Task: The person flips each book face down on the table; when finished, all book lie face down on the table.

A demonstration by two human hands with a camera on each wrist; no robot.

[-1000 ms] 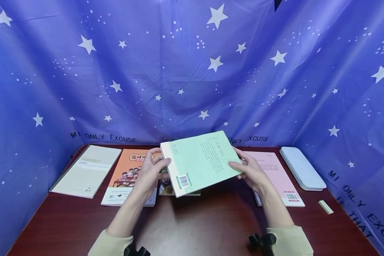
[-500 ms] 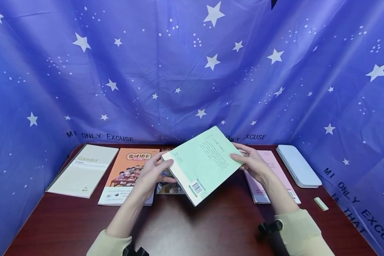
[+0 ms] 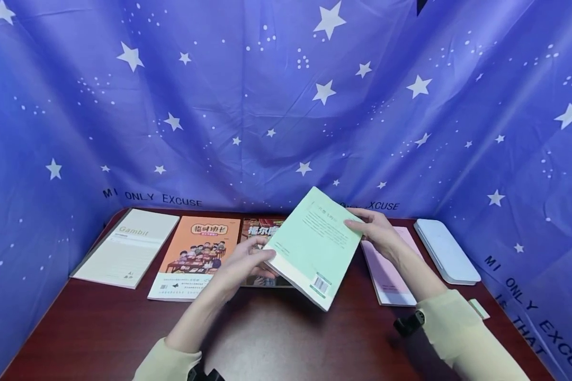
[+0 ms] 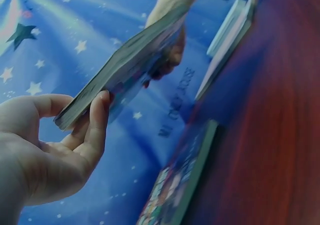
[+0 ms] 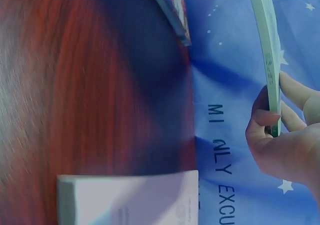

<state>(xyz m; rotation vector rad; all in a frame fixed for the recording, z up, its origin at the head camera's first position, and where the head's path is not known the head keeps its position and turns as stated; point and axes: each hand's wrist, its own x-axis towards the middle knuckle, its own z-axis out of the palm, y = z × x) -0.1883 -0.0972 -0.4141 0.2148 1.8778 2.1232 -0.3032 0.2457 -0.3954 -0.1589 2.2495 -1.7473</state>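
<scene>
While both hands carry it: the green book (image 3: pixel 314 246) hangs tilted above the table (image 3: pixel 286 338), back cover up, barcode corner lowest and nearest the person.
Left hand (image 3: pixel 242 267): fingers (image 4: pixel 98 116) curled under the near left edge with the thumb on top, so it grips the green book at the page block.
Right hand (image 3: pixel 378 235): pinches the far right edge, thumb on the cover and fingers (image 5: pixel 263 119) behind it.
Weight: a thin paperback, by my judgement light enough for 1 hand.
Stiffness: soft cover, likely to bend or sag if held by a single corner; 2 opposite edges keep it flat.
Surface: the cover looks smooth and may slide in a loose pinch.
Best hold: along the spine or at mid-edge, thumb above and fingers below.
Fragility: not breakable, though corners and pages could crease.
Below it: a picture book (image 3: pixel 262 233) lies partly hidden, with an orange book (image 3: pixel 197 254) and a cream notebook (image 3: pixel 128 246) to the left.
Right side: a pink book (image 3: pixel 391 275) and a white case (image 3: pixel 445 248) lie flat.
</scene>
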